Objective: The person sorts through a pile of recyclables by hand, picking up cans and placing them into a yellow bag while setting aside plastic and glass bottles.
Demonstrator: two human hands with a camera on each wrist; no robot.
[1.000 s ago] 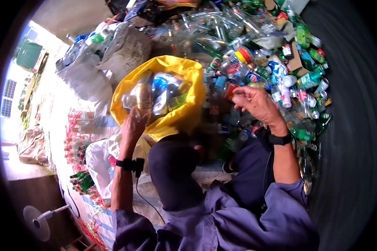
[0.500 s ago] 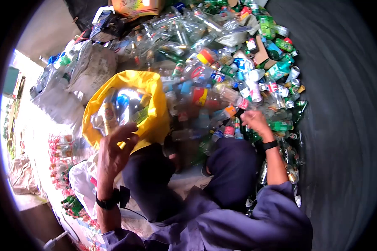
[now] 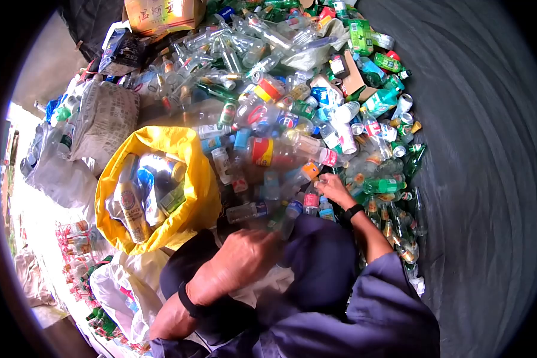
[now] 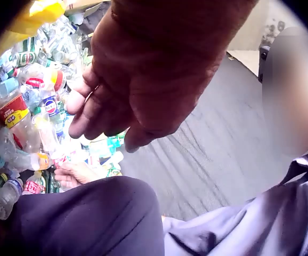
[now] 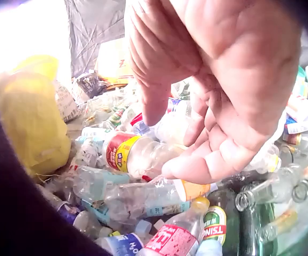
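Note:
My left hand (image 3: 244, 259), blurred in the head view, hovers over my knees. In the left wrist view its fingers (image 4: 98, 109) are loosely bent with nothing in them. My right hand (image 3: 335, 190) is low over the near right of the bottle heap. Its thumb and bent fingers stand apart in the right wrist view, around no object. Below it lie a plastic bottle with an orange label (image 5: 194, 189), a pink-labelled bottle (image 5: 170, 241) and a green Tsingtao bottle (image 5: 215, 226). A yellow bag (image 3: 204, 185) stands left, with a gold-labelled container (image 3: 132, 209) and other empties inside.
Clear bottles (image 3: 230, 53) and cans spread across the back and right, beside a dark sheet (image 3: 459, 149). A red-and-yellow-labelled bottle (image 3: 268, 152) lies mid-heap. Stuffed sacks (image 3: 104, 119) stand left, a white bag (image 3: 116, 286) near my leg, and a cardboard box (image 3: 164, 15) behind.
My left hand has left the yellow bag's near rim and swung right over my knees. The right hand has moved from the red-labelled bottle to the heap's near right. The head view has shifted.

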